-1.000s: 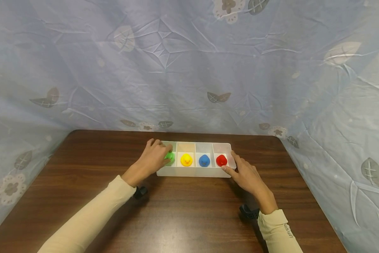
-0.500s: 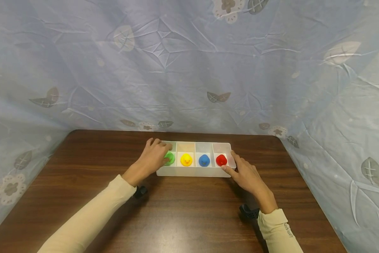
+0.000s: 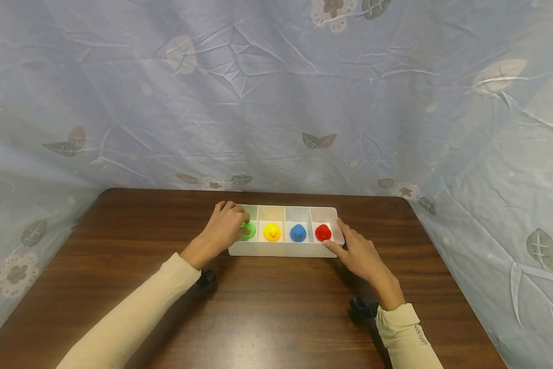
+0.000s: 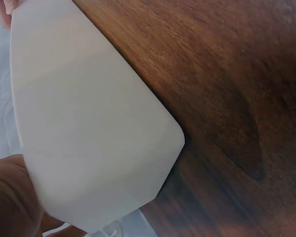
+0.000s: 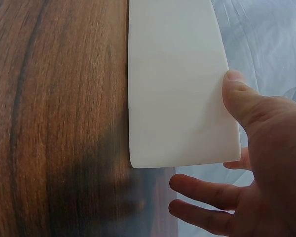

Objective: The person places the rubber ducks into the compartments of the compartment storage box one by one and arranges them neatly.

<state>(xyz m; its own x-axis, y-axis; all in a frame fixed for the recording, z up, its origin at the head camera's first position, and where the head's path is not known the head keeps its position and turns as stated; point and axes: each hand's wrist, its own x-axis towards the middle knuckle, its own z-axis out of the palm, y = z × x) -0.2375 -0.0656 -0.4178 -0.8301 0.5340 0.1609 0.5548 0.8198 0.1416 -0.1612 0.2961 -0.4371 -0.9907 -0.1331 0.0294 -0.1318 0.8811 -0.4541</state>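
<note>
A white box [image 3: 281,249] with a row of compartments stands on the table. Its compartments hold a green rubber duck [image 3: 250,228] at the left, then a yellow duck [image 3: 272,232], a blue duck [image 3: 298,233] and a red duck [image 3: 323,232]. My left hand [image 3: 221,228] reaches over the left end, with thumb and fingers at the green duck, partly covering it. In the left wrist view, the box's front wall [image 4: 98,113] hides the fingertips. My right hand [image 3: 361,256] holds the box's right end, thumb on the front rim and index finger at the end wall.
The box rests on a dark brown wooden table [image 3: 276,307], towards its back edge. A pale patterned cloth [image 3: 276,102] hangs behind the table and at both sides. Dark straps [image 3: 364,309] sit at my wrists.
The fingers of my left hand have drawn in closer round the green duck. My right hand and the box stay in place.
</note>
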